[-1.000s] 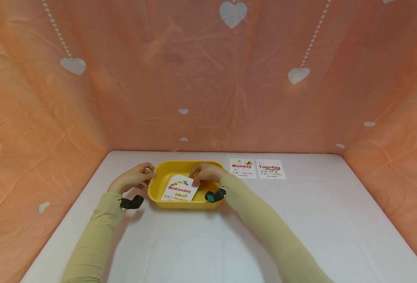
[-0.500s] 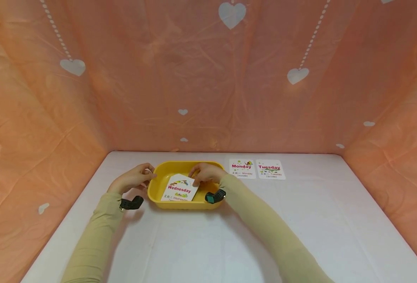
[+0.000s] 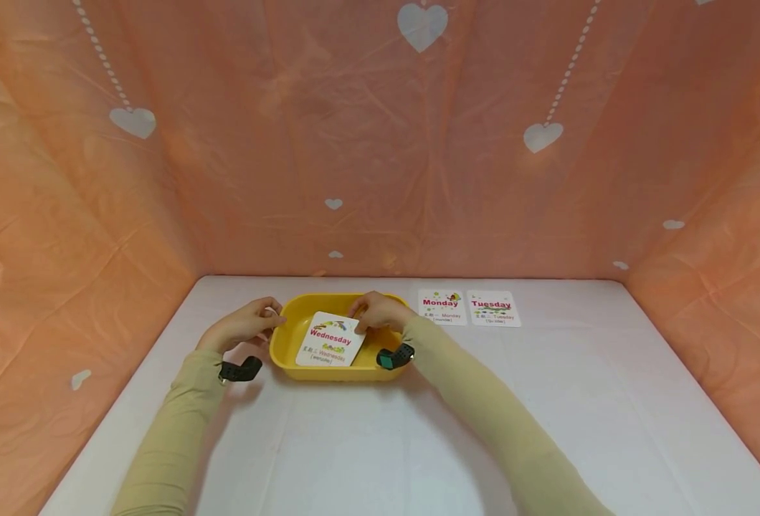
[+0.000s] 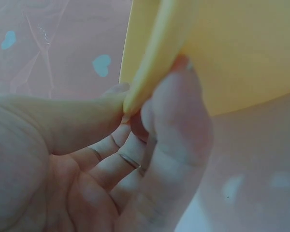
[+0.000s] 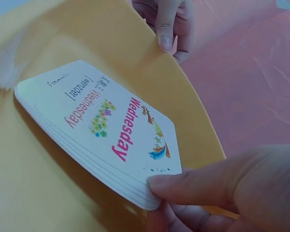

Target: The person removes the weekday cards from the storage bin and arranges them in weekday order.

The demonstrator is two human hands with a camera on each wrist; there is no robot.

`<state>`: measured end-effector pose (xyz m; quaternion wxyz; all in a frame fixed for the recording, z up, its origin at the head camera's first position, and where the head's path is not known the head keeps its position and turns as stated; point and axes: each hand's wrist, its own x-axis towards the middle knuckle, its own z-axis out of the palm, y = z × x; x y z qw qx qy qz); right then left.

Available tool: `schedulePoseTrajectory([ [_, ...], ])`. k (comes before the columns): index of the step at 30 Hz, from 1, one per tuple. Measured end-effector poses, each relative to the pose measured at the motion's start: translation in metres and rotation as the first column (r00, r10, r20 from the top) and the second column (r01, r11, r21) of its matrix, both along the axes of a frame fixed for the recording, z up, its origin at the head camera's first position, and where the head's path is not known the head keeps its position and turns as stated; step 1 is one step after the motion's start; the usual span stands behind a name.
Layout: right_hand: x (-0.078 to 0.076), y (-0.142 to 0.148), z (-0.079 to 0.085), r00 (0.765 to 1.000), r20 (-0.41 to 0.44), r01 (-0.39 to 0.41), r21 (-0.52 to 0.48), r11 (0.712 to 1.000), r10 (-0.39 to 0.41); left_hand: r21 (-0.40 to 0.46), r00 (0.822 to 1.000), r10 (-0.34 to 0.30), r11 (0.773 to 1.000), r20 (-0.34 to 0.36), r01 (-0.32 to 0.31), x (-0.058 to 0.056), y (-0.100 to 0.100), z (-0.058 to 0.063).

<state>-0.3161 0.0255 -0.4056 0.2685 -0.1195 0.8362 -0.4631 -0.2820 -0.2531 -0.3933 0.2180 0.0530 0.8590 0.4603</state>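
Note:
A yellow plastic basin (image 3: 338, 373) stands on the table with a stack of white weekday cards (image 3: 330, 342) inside it, "Wednesday" uppermost. My left hand (image 3: 243, 326) pinches the basin's left rim (image 4: 157, 58) between thumb and index finger. Over the right side of the basin, my right hand (image 3: 380, 312) grips one corner of the stack. In the right wrist view the thumb (image 5: 179, 187) lies on the top Wednesday card (image 5: 104, 116), with the other fingers underneath. Several card edges show below it, and the stack is tilted.
A Monday card (image 3: 442, 307) and a Tuesday card (image 3: 494, 309) lie side by side, face up, to the right of the basin near the table's back edge. Peach cloth (image 3: 380, 179) with white hearts hangs behind and at both sides. White cloth (image 3: 354, 451) covers the table.
My right hand has risen slightly, and the stack has come up with it, so the lower print on the Wednesday card now shows. My left hand has stayed at the rim.

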Motion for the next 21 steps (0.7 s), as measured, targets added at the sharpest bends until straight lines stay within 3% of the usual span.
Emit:
schedulePoseTrajectory([
  [9,0.005,0.001,0.005,0.998,-0.050,0.030,0.016,0.999,-0.029,-0.009,1.000,-0.002,1.000,-0.005,0.002,0.000,0.001,0.001],
  [10,0.010,0.001,0.011,0.998,-0.043,0.042,0.018,0.999,-0.041,-0.009,1.000,-0.001,1.000,-0.005,0.001,0.000,0.001,0.001],
  [21,0.005,0.006,0.004,0.995,-0.098,0.036,0.035,0.999,-0.032,-0.001,1.000,-0.010,1.000,-0.006,0.010,0.002,0.002,0.003],
])
